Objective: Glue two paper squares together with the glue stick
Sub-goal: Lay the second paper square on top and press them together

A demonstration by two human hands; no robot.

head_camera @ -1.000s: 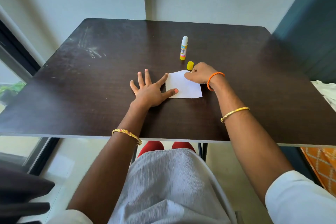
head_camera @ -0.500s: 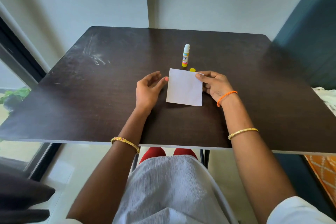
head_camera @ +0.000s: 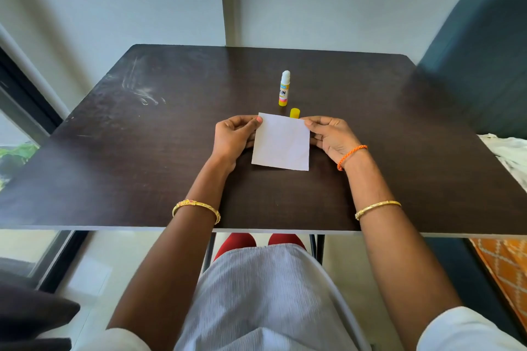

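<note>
Above the desk (head_camera: pixel 142 151), paper (head_camera: pixel 281 142) is pinched by left hand (head_camera: pixel 232 137) and right hand (head_camera: pixel 330 137); misaligned edges are risked if layers slip.

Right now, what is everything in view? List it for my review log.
table: one, dark brown, centre
glue stick: one, white and yellow, upright, uncapped, behind the paper
cap: one, yellow, just behind the paper's top edge
paper: white square, held at both top corners; cannot tell if one sheet or two
chair: one, dark teal, right
patterned cloth: orange, lower right
left hand: fingers pinching top left corner
right hand: fingers pinching top right corner
</note>
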